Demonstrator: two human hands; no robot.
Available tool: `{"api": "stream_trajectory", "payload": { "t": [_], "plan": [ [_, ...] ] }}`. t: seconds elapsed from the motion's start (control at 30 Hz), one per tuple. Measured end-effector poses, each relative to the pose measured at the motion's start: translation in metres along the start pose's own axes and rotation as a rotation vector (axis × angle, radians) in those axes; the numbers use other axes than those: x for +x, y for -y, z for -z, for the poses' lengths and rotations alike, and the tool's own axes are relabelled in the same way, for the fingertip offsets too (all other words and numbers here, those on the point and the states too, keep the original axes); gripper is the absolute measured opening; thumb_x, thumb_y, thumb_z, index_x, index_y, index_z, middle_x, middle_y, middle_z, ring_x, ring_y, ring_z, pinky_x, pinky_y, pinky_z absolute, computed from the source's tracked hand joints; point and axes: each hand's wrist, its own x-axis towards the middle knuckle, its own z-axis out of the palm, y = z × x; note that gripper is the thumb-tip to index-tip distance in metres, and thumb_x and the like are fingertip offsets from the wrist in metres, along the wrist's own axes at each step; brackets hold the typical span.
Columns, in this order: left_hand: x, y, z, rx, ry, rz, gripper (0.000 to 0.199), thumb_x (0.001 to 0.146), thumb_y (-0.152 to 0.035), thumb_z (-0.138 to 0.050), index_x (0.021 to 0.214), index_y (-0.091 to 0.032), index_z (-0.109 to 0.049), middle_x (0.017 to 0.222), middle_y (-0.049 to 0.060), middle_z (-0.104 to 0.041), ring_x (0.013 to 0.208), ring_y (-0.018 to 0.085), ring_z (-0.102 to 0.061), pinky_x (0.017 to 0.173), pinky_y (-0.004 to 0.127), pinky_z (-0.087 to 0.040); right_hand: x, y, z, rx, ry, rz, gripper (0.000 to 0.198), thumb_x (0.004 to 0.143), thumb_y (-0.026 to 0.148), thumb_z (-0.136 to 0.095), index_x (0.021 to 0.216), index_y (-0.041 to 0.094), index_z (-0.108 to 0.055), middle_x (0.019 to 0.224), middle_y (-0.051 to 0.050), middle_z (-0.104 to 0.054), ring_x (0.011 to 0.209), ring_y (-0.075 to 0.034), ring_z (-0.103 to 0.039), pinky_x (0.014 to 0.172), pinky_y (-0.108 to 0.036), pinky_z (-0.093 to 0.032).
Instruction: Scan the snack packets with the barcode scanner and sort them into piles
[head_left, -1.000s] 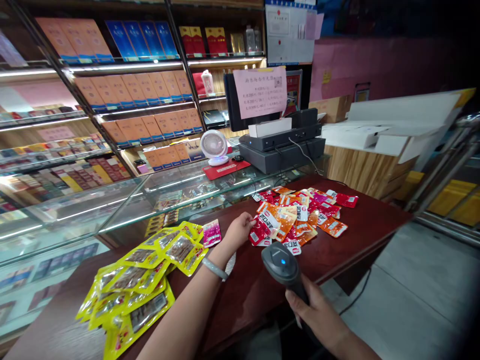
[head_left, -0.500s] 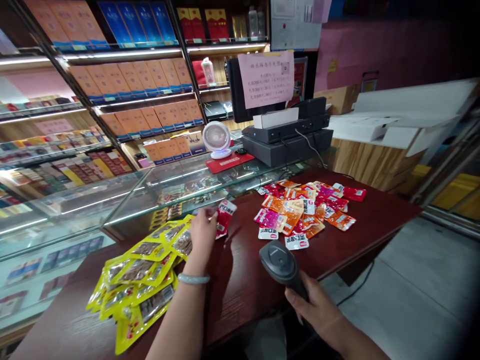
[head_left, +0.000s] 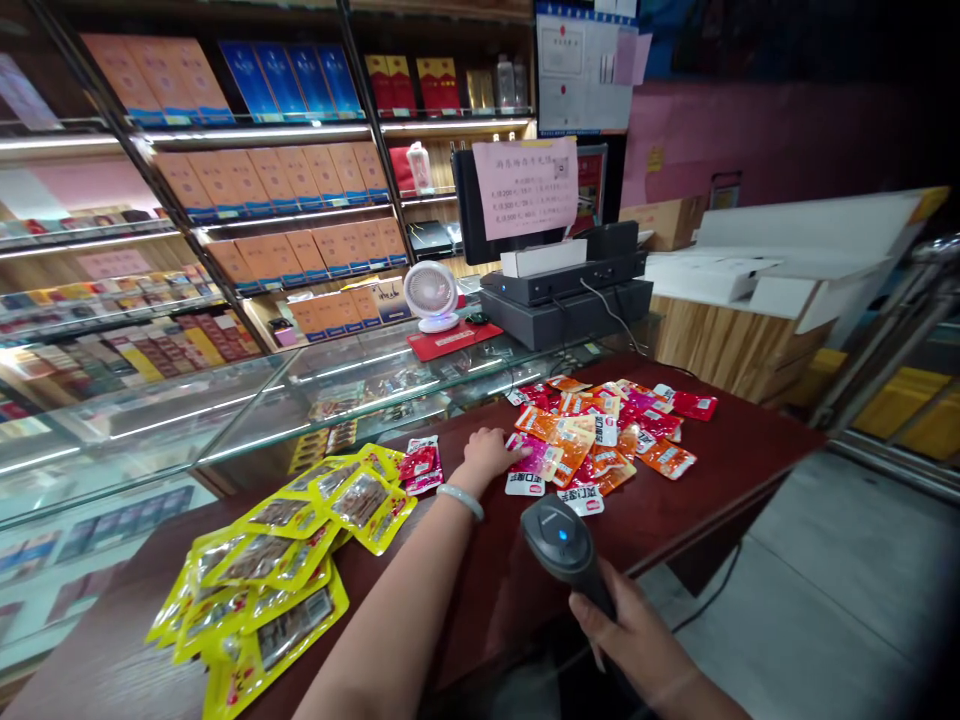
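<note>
My left hand (head_left: 489, 455), with a pale bangle on its wrist, reaches to the left edge of a heap of small snack packets. Its fingers are stretched out and touch or nearly touch a pink packet (head_left: 537, 457); they are partly hidden. In my right hand (head_left: 626, 620) is a dark grey barcode scanner (head_left: 561, 540), gripped by its handle, with a blue light on top. Red, orange and white packets (head_left: 667, 459) lie around the pink one. A small group of red packets (head_left: 421, 466) rests against large yellow snack bags (head_left: 289, 540), left of my left hand.
Behind the brown desk (head_left: 480, 600) runs a glass display counter (head_left: 262, 400). A white fan (head_left: 430, 292) stands on a red mat there. To its right are a monitor with a pink notice (head_left: 525, 190) and a dark cash drawer (head_left: 562, 310). Boxed goods fill the shelves.
My left hand has let go of a red packet beside the yellow bags and moved right to the packet heap. The scanner's light has turned blue. The view has shifted slightly.
</note>
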Motion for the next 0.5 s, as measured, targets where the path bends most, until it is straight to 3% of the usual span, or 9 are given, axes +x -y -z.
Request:
{"api": "stream_trajectory", "payload": {
  "t": [0.13, 0.3, 0.5],
  "plan": [
    [0.009, 0.002, -0.003, -0.019, 0.046, 0.024, 0.061, 0.06, -0.057, -0.085, 0.102, -0.019, -0.063, 0.124, 0.017, -0.065, 0.12, 0.037, -0.058, 0.092, 0.038, -0.045, -0.002, 0.0, 0.008, -0.029, -0.018, 0.015, 0.067, 0.088, 0.072, -0.059, 0.125, 0.018, -0.07, 0.082, -0.009, -0.074, 0.095, -0.032, -0.07, 0.092, -0.044, -0.057],
    [-0.012, 0.029, -0.008, -0.395, -0.09, 0.016, 0.046, 0.068, -0.047, -0.081, 0.091, -0.022, -0.05, 0.087, 0.0, -0.066, 0.082, 0.019, -0.062, 0.073, 0.027, -0.043, -0.001, 0.003, 0.019, -0.022, -0.062, -0.032, 0.062, 0.087, 0.071, -0.06, 0.121, 0.02, -0.069, 0.066, -0.003, -0.068, 0.065, -0.025, -0.067, 0.066, -0.034, -0.058],
    [-0.042, 0.062, -0.01, -0.612, -0.219, -0.037, 0.046, 0.066, -0.042, -0.08, 0.087, -0.023, -0.044, 0.075, -0.006, -0.057, 0.071, 0.014, -0.055, 0.067, 0.025, -0.039, 0.005, 0.014, 0.02, -0.003, -0.023, -0.037, 0.057, 0.09, 0.067, -0.059, 0.12, 0.019, -0.067, 0.062, 0.0, -0.064, 0.053, -0.019, -0.059, 0.055, -0.028, -0.052]
  ]
}}
